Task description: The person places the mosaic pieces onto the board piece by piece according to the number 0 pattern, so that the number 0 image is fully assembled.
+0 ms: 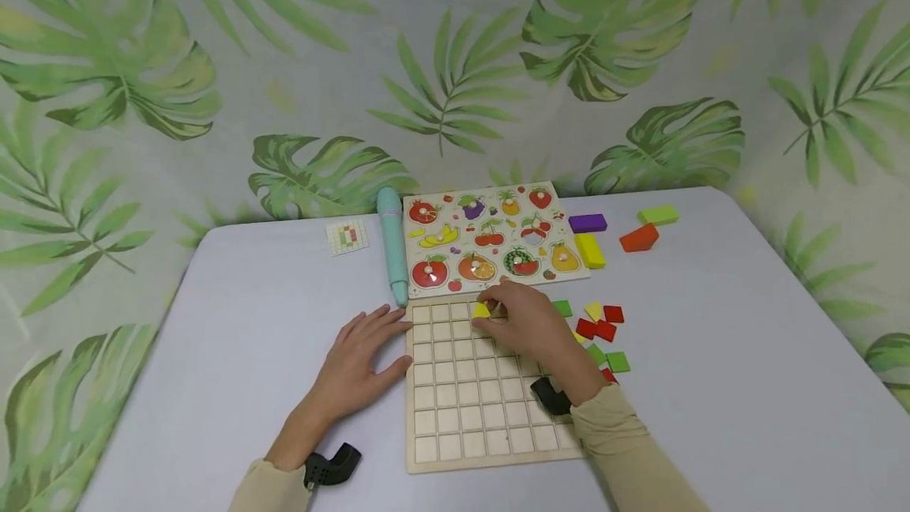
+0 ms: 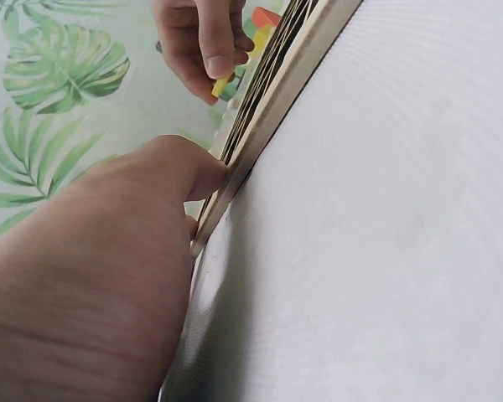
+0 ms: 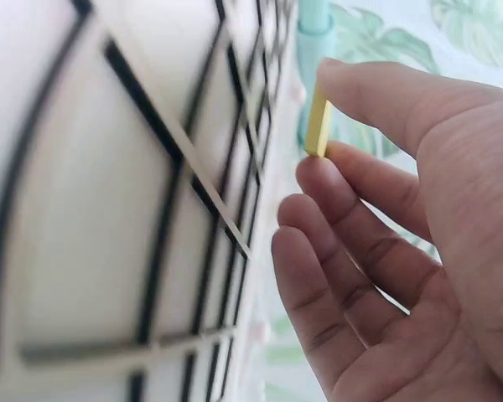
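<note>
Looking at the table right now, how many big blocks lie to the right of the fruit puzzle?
4. A purple block beside the fruit puzzle, a yellow block just below it, an orange block farther right, and a green block beyond that. None looks hidden.

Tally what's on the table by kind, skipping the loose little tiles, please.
Wooden grid board: 1
Fruit peg puzzle: 1
Teal pen: 1
Pattern card: 1
Large blocks: 4
Yellow tile in right hand: 1
Total: 9

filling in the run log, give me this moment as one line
right hand: pinches yellow square tile above wooden grid board top row | left hand: flat on table, fingers against board's left edge | loose coloured tiles: right of board
</note>
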{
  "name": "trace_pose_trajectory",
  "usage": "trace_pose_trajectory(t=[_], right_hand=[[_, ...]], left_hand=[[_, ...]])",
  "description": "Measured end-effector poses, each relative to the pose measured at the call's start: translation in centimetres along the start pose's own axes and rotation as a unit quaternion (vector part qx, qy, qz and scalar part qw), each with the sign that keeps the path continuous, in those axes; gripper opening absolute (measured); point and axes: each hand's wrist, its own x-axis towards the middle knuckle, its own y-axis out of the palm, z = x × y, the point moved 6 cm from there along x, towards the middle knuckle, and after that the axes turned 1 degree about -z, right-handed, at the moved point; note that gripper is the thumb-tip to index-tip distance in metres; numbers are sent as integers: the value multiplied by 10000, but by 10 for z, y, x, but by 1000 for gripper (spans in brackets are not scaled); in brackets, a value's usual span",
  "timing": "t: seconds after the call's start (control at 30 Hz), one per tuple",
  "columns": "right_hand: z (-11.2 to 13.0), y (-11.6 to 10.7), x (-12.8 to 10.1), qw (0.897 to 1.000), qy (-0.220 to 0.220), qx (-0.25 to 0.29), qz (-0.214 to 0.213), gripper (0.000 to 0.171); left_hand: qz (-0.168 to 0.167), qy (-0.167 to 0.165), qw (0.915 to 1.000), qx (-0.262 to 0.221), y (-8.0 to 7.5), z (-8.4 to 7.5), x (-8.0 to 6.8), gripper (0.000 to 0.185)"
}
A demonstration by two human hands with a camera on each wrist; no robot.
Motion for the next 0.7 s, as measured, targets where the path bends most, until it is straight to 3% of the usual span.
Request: trace_pose_trajectory(t=[0.33, 0.7], right_hand=[[17, 14, -1, 10000, -97, -15, -6, 32], [18, 21, -3, 9989, -378, -170, 216, 34]], left_hand=[[73, -48, 9999, 64, -1, 1, 0, 50], [73, -36, 10000, 13, 2, 4, 0, 49]])
